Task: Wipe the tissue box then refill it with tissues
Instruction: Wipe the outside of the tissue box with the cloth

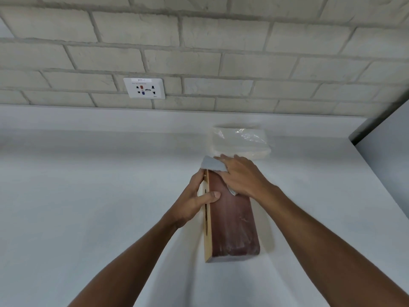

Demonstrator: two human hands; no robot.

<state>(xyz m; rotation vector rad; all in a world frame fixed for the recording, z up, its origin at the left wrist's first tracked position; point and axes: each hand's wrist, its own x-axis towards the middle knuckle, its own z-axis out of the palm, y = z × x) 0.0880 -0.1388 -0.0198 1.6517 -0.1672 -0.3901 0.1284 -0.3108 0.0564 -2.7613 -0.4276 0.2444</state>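
On the white counter (pixel 88 207), nearest the person, the box (pixel 232 222) lies tipped on its side, long axis running away toward the wall, its brown face up and the pale slotted top facing left. The left hand (pixel 194 200) clamps that near-left edge, thumb (pixel 211 196) laid over the brown face and the other fingers hidden behind the pale side. Further along, the right hand (pixel 241 176) lies flat with fingers spread, pressing a grey cloth (pixel 212 163) onto the box's far end; it grips nothing, only bears down.

The box looks rigid and wood-like, probably fairly light while empty, so it may skid or tip under a hard wipe. The steadying hold across its narrow width seems right; the smooth face could be slippery.

Just beyond the cloth sits the tissue pack (pixel 240 140), soft and in crinkly clear wrap, best lifted by its sides. Behind it, a socket (pixel 144 88) on the brick wall (pixel 221 41).
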